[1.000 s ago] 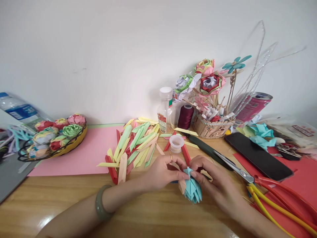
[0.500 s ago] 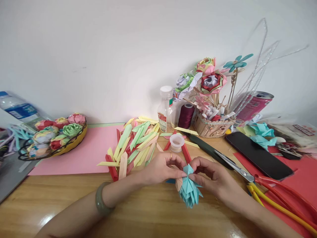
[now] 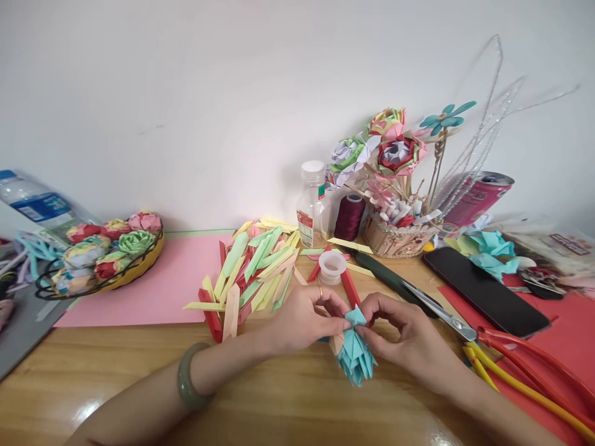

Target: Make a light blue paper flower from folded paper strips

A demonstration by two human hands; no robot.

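A light-blue folded paper flower [image 3: 356,356], with layered pointed petals, is held above the wooden table. My left hand [image 3: 307,319] pinches its upper left side between thumb and fingers. On the other side, my right hand [image 3: 400,331] grips the top of the flower with thumb and forefinger. A peach paper piece [image 3: 336,342] shows at the flower's left edge, under my left thumb. Just beyond my hands stands a small round white spool [image 3: 332,266]. A heap of folded paper strips [image 3: 255,266] in green, yellow, red and peach lies left of my hands.
Scissors [image 3: 465,330] with red handles and yellow-handled pliers [image 3: 511,387] lie at right, near a black phone [image 3: 486,291]. Behind stand a clear bottle [image 3: 311,207], a maroon thread cone [image 3: 349,218] and a flower basket [image 3: 400,238]. A yellow basket [image 3: 139,269] of paper flowers is left.
The blue flower has tilted and shifted slightly left and down in my fingers, showing more of its top. Both hands keep pinching it, with small finger movements.
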